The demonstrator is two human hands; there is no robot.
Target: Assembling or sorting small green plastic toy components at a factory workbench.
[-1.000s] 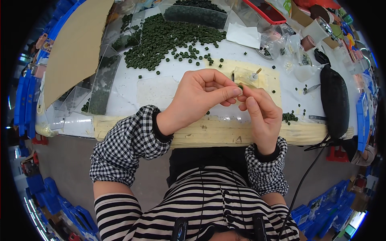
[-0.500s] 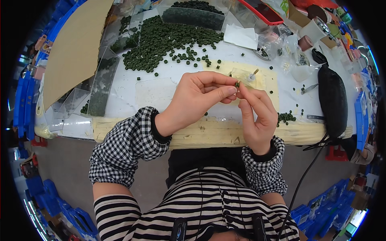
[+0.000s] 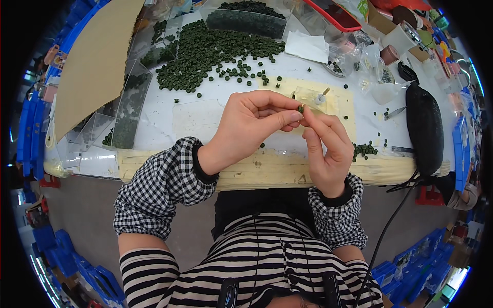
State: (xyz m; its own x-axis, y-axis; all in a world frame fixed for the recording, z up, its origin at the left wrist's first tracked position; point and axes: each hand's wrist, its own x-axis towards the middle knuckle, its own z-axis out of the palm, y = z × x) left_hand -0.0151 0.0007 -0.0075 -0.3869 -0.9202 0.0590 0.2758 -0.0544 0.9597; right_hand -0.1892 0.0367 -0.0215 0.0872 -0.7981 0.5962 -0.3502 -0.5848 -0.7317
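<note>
Between the thumb and forefinger of my left hand (image 3: pixel 251 120) is a small dark green grooved round piece (image 3: pixel 301 109). My right hand (image 3: pixel 331 149) meets it from the other side, its fingertips at the piece and a thin yellowish edge showing there. Its thumb stands a little apart, below the fingers. What the right fingertips grip is too small to make out. Both hands are over the near part of the worktable. Beyond them lies a large heap of matching green pieces (image 3: pixel 205 51), some scattered toward me. A small pale holder with an upright pin (image 3: pixel 322 96) stands just past my right fingers.
At the left, a cardboard sheet (image 3: pixel 95 61) leans over clear plastic bins (image 3: pixel 132 108). A clear bin of green pieces (image 3: pixel 246 23) stands at the back, near white paper (image 3: pixel 307 47) and a red-edged phone (image 3: pixel 336 15). A black bag-like bundle (image 3: pixel 425 128), tweezers (image 3: pixel 395 113) and loose pieces (image 3: pixel 364 150) lie right.
The green piece has tilted slightly at my fingertips and shows more of its side. Both hands have stayed almost in place.
</note>
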